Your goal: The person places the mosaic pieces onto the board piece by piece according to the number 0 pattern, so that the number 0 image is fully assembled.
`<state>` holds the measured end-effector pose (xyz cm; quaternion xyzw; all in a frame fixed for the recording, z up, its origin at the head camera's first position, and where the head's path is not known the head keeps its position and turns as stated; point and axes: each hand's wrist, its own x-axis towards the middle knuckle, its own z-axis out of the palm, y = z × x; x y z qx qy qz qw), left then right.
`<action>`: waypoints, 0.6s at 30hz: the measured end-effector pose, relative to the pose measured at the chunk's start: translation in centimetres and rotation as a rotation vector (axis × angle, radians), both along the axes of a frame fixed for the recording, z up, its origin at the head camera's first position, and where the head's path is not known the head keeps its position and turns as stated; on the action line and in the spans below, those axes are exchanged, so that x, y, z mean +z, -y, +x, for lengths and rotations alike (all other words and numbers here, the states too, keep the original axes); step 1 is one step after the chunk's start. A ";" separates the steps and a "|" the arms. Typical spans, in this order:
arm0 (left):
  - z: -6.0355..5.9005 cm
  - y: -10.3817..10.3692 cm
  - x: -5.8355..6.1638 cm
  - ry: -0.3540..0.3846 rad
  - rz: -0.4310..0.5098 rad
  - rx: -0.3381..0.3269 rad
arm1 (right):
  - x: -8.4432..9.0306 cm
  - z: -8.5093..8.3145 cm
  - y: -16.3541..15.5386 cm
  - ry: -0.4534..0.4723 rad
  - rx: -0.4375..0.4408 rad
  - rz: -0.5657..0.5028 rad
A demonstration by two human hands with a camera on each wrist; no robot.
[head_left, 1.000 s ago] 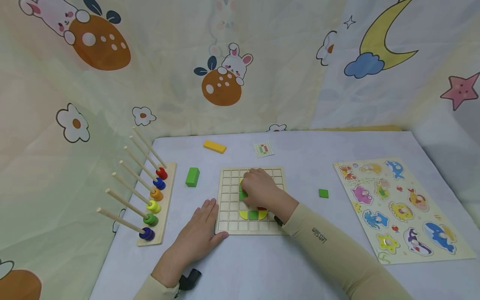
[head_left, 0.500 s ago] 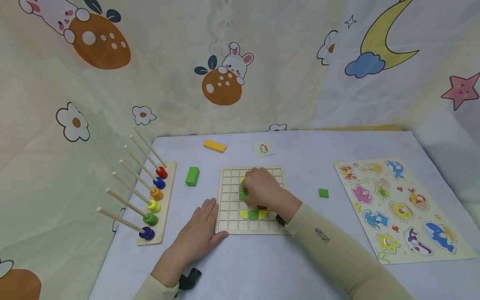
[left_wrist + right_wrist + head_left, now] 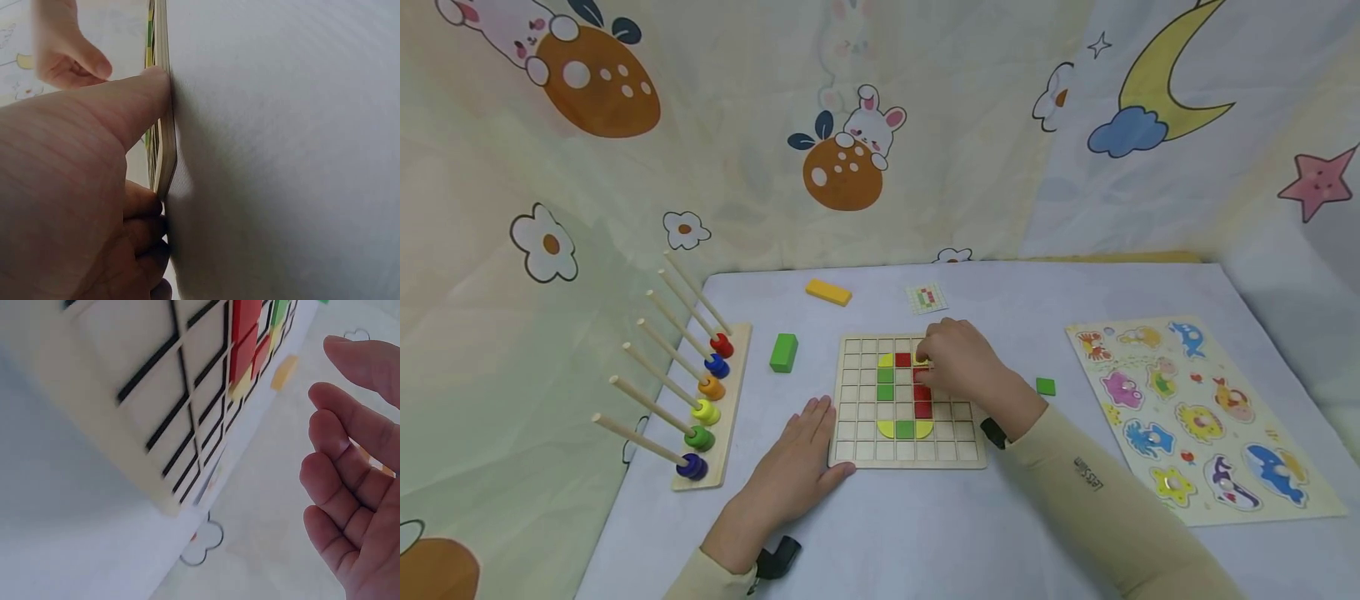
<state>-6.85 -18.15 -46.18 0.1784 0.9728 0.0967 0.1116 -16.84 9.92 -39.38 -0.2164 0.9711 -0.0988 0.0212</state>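
Observation:
A wooden grid board (image 3: pixel 861 450) lies mid-table, its cells holding a ring of small tiles. Green tiles (image 3: pixel 886 383) line the ring's left side and red tiles (image 3: pixel 922 408) its right, with yellow rounded tiles (image 3: pixel 887 429) at corners. My right hand (image 3: pixel 966 367) hovers over the board's upper right, hiding part of it. The right wrist view shows that hand's thumb apart from its bent fingers (image 3: pixel 328 478), nothing between them. My left hand (image 3: pixel 797 454) rests beside the board's left edge, and in the left wrist view its thumb touches the board's side (image 3: pixel 164 119).
On the left stands a peg rack (image 3: pixel 733 400) with coloured rings. A green block (image 3: pixel 783 353), a yellow block (image 3: pixel 828 292) and a small pattern card (image 3: pixel 927 298) lie behind. To the right are a loose green tile (image 3: pixel 1045 387) and a sea-animal puzzle board (image 3: pixel 1206 417).
My right hand has shifted right, away from the ring's upper left, uncovering red and green tiles there. The left hand keeps its place.

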 end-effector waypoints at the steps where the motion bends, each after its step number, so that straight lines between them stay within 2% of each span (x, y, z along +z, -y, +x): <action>1: 0.0 0.0 0.0 0.000 -0.001 0.000 | 0.0 0.0 -0.5 -0.006 -0.010 -0.003; 7: 0.0 -0.1 0.1 0.001 -0.004 0.002 | 0.4 0.4 -3.6 -0.042 -0.053 0.000; 18: 0.1 -0.1 0.4 0.007 0.004 0.003 | 1.2 0.7 -7.9 -0.036 -0.160 -0.010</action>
